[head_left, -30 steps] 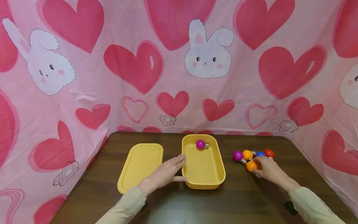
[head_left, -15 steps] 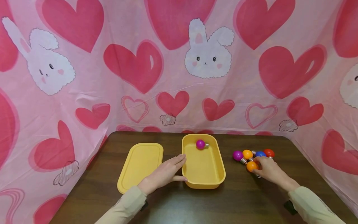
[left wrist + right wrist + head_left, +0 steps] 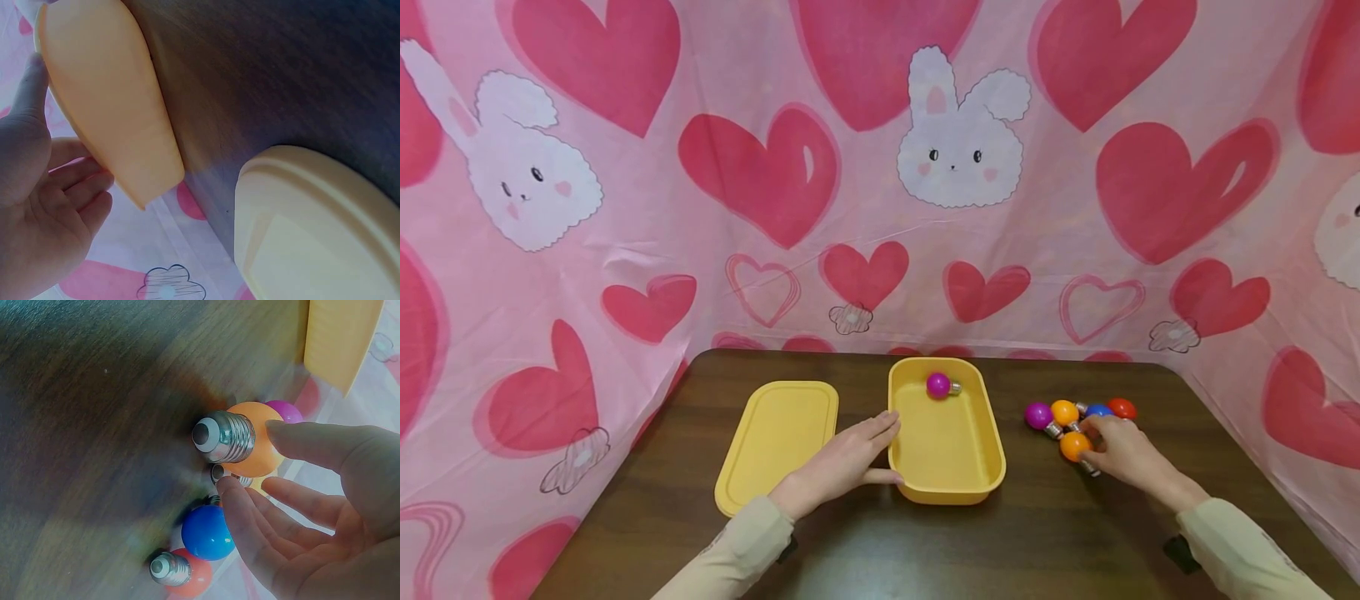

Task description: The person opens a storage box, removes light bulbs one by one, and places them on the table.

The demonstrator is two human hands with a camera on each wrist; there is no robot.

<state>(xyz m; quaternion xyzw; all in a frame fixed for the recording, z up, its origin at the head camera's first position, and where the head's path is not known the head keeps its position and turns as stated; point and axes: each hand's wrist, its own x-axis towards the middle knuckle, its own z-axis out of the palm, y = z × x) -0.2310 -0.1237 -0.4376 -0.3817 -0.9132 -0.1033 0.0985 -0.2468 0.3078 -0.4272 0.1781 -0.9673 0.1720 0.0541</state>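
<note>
My left hand (image 3: pixel 848 458) rests against the left wall of a yellow rectangular container (image 3: pixel 946 467), its fingers touching the rim. In the left wrist view the container (image 3: pixel 112 106) shows from outside, with the thumb and fingertips at its edge. Inside it lies a purple light bulb (image 3: pixel 937 386). On the right, my right hand (image 3: pixel 1123 450) curves thumb and fingers round the nearest orange light bulb (image 3: pixel 1074 447), which lies on the table. The right wrist view shows the thumb on that orange bulb (image 3: pixel 253 440), its metal cap facing the camera.
Around it lie another orange bulb (image 3: pixel 1064 412), a purple bulb (image 3: pixel 1038 416), a blue bulb (image 3: pixel 1099 410) and a red bulb (image 3: pixel 1122 407). A flat yellow lid (image 3: pixel 778 442) lies left of the container. Behind the dark wooden table (image 3: pixel 880 550) hangs a pink heart-patterned cloth (image 3: pixel 880 208).
Both hands keep nearly the same places. The nearest orange bulb has shifted very slightly under my right hand. The view has tilted a little.
</note>
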